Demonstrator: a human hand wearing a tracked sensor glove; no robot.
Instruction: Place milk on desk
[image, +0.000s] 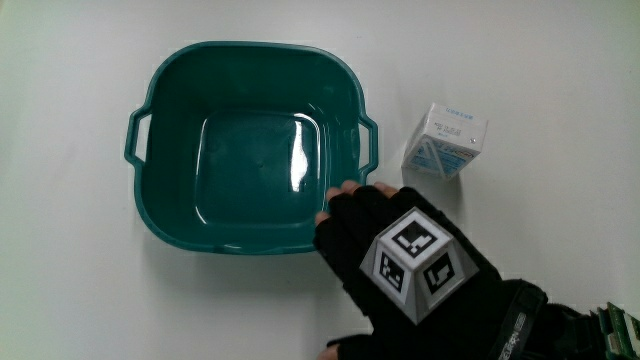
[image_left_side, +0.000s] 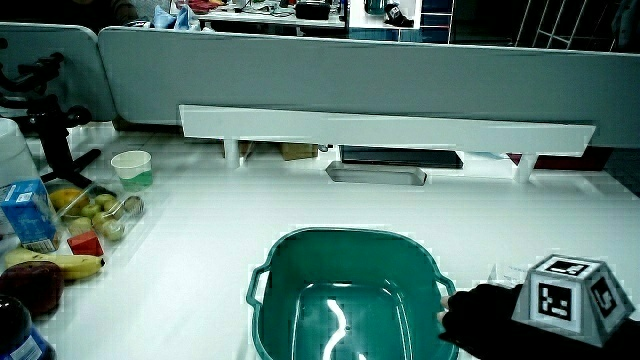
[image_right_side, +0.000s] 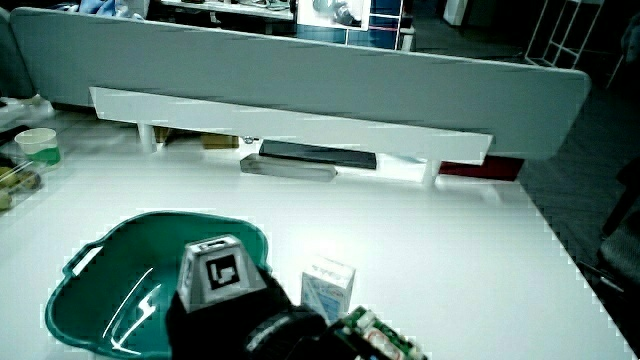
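The milk carton (image: 446, 140), white with blue print, stands upright on the white table beside the handle of the teal basin (image: 250, 48). It also shows in a side view (image_right_side: 328, 285). The basin (image_left_side: 345, 235) (image_right_side: 150, 218) has nothing in it. The hand (image: 370, 215) hovers over the basin's corner nearest the person, its fingertips at the rim. It is nearer to the person than the carton and apart from it. Its fingers are stretched out and relaxed, holding nothing. In both side views the hand (image_left_side: 490, 315) (image_right_side: 230, 310) is low beside the basin.
A side view shows a paper cup (image_left_side: 132, 168), a tray of fruit (image_left_side: 100, 212), a banana (image_left_side: 60, 263) and a blue carton (image_left_side: 28, 215) at the table's edge. A low white shelf (image_left_side: 385, 128) runs along the grey partition (image_left_side: 400, 70).
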